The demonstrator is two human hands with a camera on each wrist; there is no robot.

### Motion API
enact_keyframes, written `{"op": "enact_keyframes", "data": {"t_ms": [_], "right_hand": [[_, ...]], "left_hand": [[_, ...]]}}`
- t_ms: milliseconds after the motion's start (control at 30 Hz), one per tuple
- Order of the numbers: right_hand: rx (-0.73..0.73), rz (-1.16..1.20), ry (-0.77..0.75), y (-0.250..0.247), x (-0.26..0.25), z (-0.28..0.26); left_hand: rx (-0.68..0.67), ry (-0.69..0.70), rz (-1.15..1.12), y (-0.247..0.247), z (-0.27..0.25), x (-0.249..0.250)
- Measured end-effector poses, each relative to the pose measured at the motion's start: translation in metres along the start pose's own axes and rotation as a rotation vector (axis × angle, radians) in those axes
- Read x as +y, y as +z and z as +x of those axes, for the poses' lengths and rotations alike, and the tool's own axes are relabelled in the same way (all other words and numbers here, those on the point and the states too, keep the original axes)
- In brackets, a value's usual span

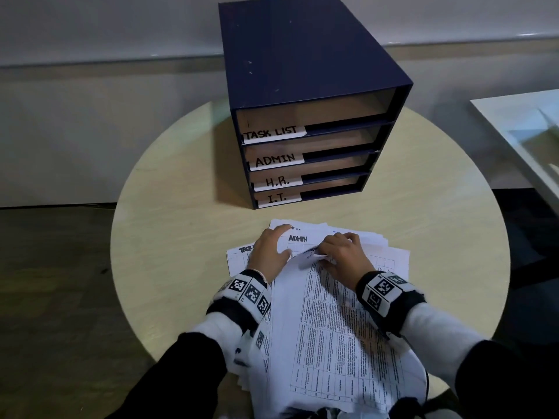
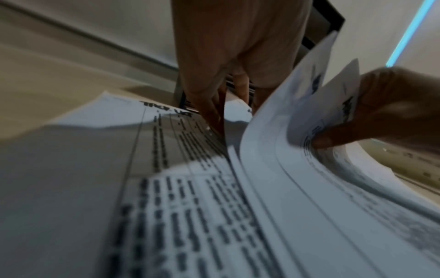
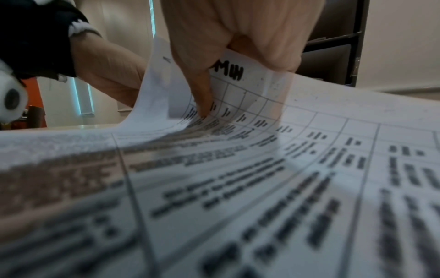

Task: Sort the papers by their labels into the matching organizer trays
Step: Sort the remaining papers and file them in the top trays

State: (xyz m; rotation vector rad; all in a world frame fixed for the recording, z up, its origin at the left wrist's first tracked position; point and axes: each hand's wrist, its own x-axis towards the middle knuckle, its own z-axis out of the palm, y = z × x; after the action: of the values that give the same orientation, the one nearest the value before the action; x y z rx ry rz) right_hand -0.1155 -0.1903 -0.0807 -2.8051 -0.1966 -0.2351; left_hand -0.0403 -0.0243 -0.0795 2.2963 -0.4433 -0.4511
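Here the right hand (image 1: 340, 256) pinches the curled-up far edges of several printed sheets (image 1: 332, 322) at once while the left hand (image 1: 269, 252) presses flat on the near pile, so differently labelled pages could enter one tray of the far organizer (image 1: 305, 146).

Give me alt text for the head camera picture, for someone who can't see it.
Two hands sort printed papers on a round table: the right hand curls up a top edge, and the left hand rests on the pile. Behind stands a dark blue organizer, trays labelled TASK LIST, ADMIN, H.R., I.T.
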Motion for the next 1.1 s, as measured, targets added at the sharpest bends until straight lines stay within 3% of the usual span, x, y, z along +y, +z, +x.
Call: {"op": "enact_keyframes", "data": {"t_ms": [100,400,600,733,867,933,1000,1100], "right_hand": [[0.053,-0.037,-0.015,0.003,0.002,0.001],[-0.027,0.014,-0.044,0.001,0.0,0.002],[-0.15,0.18,0.188,-0.001,-0.003,0.005],[-0.09,0.162,0.101,-0.002,-0.004,0.004],[-0.03,0.047,0.047,0.001,-0.002,0.001],[-0.015,0.002,0.012,-0.001,-0.003,0.002],[-0.003,-0.027,-0.019,-0.001,-0.005,0.002],[0.055,-0.05,-0.042,0.001,-0.007,0.002]], "left_hand": [[0.034,0.007,0.039,-0.002,-0.003,0.0],[0.09,0.061,0.22,-0.009,-0.007,0.009],[0.004,-0.012,-0.274,-0.017,-0.007,0.011],[-0.111,-0.045,-0.392,-0.021,-0.006,0.008],[-0.09,-0.175,-0.579,-0.023,-0.006,0.008],[0.013,-0.162,-0.493,-0.022,-0.003,0.007],[0.088,-0.127,-0.246,-0.019,0.003,0.002],[-0.015,-0.099,-0.036,-0.012,0.01,-0.008]]}}
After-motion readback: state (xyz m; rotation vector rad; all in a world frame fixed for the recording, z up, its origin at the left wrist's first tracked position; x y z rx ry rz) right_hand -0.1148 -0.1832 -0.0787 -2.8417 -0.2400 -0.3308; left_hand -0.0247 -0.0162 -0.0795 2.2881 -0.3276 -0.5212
